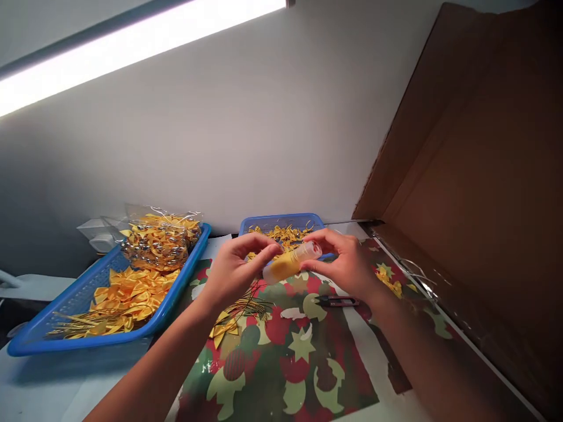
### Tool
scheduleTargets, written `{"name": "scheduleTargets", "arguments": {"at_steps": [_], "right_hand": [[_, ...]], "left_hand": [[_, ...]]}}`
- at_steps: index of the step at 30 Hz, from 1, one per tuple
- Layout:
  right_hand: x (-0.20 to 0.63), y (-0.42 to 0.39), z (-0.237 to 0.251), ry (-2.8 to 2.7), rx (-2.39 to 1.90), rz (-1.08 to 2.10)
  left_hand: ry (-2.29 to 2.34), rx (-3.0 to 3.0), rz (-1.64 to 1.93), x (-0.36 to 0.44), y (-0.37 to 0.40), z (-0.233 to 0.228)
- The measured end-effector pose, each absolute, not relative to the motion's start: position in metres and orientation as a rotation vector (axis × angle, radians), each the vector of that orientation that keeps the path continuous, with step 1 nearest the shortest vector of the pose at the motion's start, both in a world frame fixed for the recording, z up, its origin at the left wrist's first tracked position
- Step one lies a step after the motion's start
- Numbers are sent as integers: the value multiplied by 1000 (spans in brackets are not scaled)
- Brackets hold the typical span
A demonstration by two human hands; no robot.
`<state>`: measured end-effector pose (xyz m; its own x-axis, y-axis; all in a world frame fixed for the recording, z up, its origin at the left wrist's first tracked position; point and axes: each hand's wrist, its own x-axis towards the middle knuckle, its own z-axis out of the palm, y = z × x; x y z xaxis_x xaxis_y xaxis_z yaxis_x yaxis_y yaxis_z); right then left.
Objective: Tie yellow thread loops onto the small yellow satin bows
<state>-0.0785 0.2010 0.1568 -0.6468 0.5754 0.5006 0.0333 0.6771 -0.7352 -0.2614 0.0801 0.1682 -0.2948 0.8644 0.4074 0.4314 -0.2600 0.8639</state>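
My right hand (347,264) grips a translucent plastic tube (310,251) at its right end, between thumb and fingers. A yellow ribbon (284,266) lies around the tube's left part, with thin gold strands near its middle. My left hand (241,264) is closed beside the tube's left side, thumb and forefinger pinched together; whatever lies between those fingertips is too small to make out. Below it rest a bundle of gold wire ties (248,305) and a yellow bow (225,329). Thread snips (336,301) lie on the patterned mat (272,375) under my right wrist.
On the left stands a blue basket (200,249) of yellow bows, with a clear bag (160,240) of more bows in it. Another blue basket (281,220) sits at the back. More yellow bows (389,281) lie to the right, beside a large cardboard box (475,176).
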Motion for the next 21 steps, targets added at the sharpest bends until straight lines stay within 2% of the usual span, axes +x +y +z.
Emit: {"name": "scheduleTargets", "arguments": {"at_steps": [3,9,15,21], "right_hand": [[-79,203,156,-2064,-496,1053],[-81,212,152,-1867,-485,1413],[-84,221,145,-1699,-462,1611],[-88,221,139,-1716,-430,1582]], "left_hand": [[1540,1437,1446,-268,81,169],[1765,1518,1440,-280,80,168],[1656,1589,1048,-285,73,168],[1442,1283,1220,-279,82,158]]}}
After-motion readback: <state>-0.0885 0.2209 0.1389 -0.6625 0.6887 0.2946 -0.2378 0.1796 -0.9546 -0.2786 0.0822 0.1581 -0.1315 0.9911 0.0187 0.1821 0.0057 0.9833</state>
